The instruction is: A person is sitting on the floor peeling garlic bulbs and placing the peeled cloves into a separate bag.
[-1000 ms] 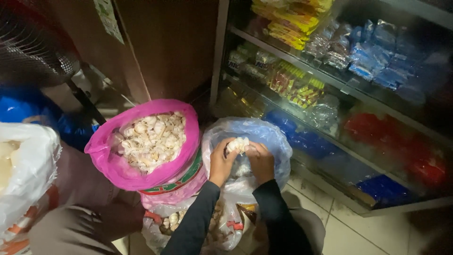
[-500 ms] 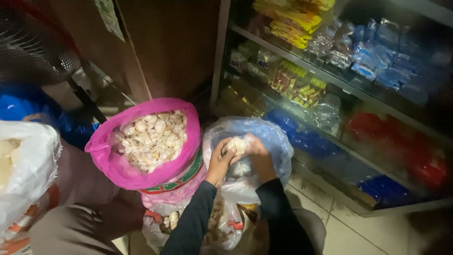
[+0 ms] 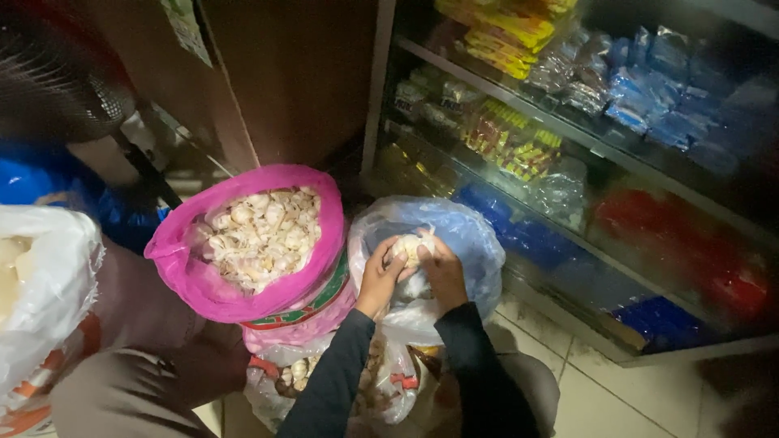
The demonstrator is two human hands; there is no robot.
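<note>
a garlic bulb (image 3: pixel 408 246) sits pinched between both hands over the open mouth of the clear blue bag (image 3: pixel 471 235): left hand (image 3: pixel 380 278) fingers curl on its left side, right hand (image 3: pixel 442 272) fingers close on its right. pink bag of garlic (image 3: pixel 243 235) stands just left.

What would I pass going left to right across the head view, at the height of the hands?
White sack → pink bag of garlic → left hand → garlic bulb held in both hands → right hand → blue-tinted clear bag → glass-fronted shelves.
</note>
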